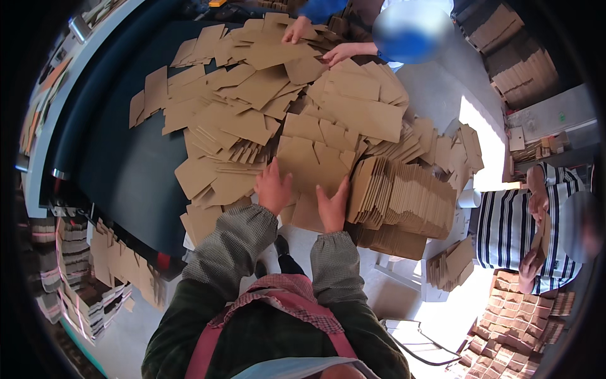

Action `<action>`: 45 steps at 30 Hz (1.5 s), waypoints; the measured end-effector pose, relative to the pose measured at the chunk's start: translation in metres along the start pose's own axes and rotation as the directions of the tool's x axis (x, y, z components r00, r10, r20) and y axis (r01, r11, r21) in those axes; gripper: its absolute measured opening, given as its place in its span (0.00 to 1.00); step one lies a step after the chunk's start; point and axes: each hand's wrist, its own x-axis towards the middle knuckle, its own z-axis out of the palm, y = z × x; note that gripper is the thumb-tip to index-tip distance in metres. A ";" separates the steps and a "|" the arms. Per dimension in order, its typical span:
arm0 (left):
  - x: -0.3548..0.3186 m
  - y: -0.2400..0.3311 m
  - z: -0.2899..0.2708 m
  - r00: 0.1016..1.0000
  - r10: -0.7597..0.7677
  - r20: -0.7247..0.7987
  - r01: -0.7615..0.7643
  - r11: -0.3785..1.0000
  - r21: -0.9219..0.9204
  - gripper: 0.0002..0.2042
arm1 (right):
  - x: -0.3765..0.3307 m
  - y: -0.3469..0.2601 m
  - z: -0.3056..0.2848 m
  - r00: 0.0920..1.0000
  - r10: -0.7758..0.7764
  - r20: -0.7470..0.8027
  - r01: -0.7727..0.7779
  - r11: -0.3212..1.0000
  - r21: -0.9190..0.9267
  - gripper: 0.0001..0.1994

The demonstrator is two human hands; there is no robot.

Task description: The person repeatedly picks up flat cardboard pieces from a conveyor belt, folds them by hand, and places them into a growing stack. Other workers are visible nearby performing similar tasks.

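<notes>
Between my two hands stands a brown flat-folded cardboard piece [315,165] with slits along its upper edge. My left hand [274,187] grips its lower left side, fingers pointing away from me and the thumb toward the piece. At the lower right edge, my right hand [332,205] holds it with the thumb up along the near face; some fingers are hidden behind. More cardboard [307,213] shows below and between my hands. Just right of my right hand, a row of cardboard pieces [404,192] stands packed on edge.
A large loose heap of cardboard pieces [233,120] covers much of the dark belt [136,183]. Across it, a co-worker's hands [341,54] touch the heap. At right, a person in a striped shirt [505,221] handles cardboard beside stacked bundles [511,316].
</notes>
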 end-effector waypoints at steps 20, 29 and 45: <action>-0.159 -0.031 -0.254 0.513 0.858 -0.016 -0.856 0.513 0.072 0.21 | -0.132 -0.086 -0.104 0.860 -0.188 0.474 -0.382 0.377 0.844 0.26; -0.194 -0.075 -0.232 0.996 -0.046 -0.080 -0.081 -0.018 -0.997 0.30 | -0.168 -0.120 -0.038 0.847 -0.229 0.480 -0.341 0.459 0.820 0.28; -0.182 -0.078 -0.236 0.985 -0.120 0.120 0.141 0.182 -0.973 0.21 | -0.129 -0.185 -0.010 0.779 -0.342 0.526 -0.189 0.671 0.717 0.32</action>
